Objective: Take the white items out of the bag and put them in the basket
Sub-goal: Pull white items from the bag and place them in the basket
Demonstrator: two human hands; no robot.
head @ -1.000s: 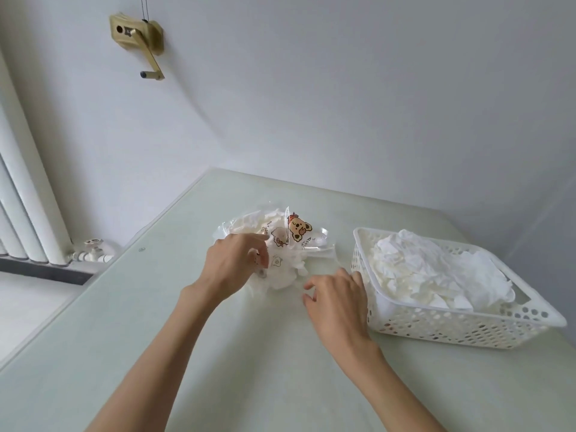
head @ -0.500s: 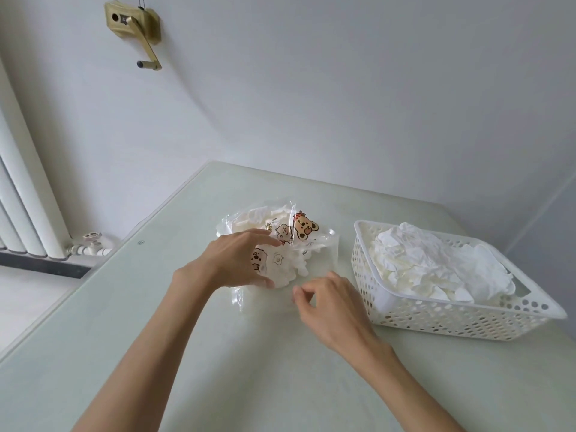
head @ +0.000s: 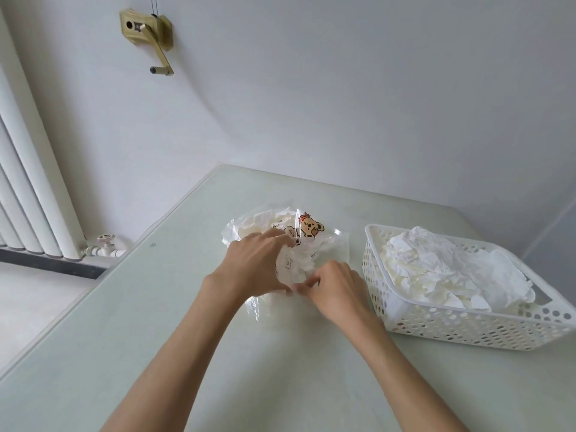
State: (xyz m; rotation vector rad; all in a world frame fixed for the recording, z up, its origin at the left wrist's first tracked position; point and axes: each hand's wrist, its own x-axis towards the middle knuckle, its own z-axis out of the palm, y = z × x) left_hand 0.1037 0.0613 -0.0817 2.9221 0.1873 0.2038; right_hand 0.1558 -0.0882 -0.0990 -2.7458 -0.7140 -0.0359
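A clear plastic bag [head: 324, 244] printed with cartoon bears lies on a pale green table [head: 156, 353], holding crumpled white items [head: 265, 221]. The left hand [head: 252, 266] rests on top of the bag, fingers curled over the plastic. The right hand [head: 335, 286] pinches the bag's near edge. Just right stands a white perforated basket [head: 436, 322] heaped with white pieces [head: 436, 266].

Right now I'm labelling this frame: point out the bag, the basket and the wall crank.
bag [head: 327, 244], head view, clear film by the bear print.
basket [head: 436, 319], head view, perforated near wall.
wall crank [head: 160, 54], head view, handle arm.
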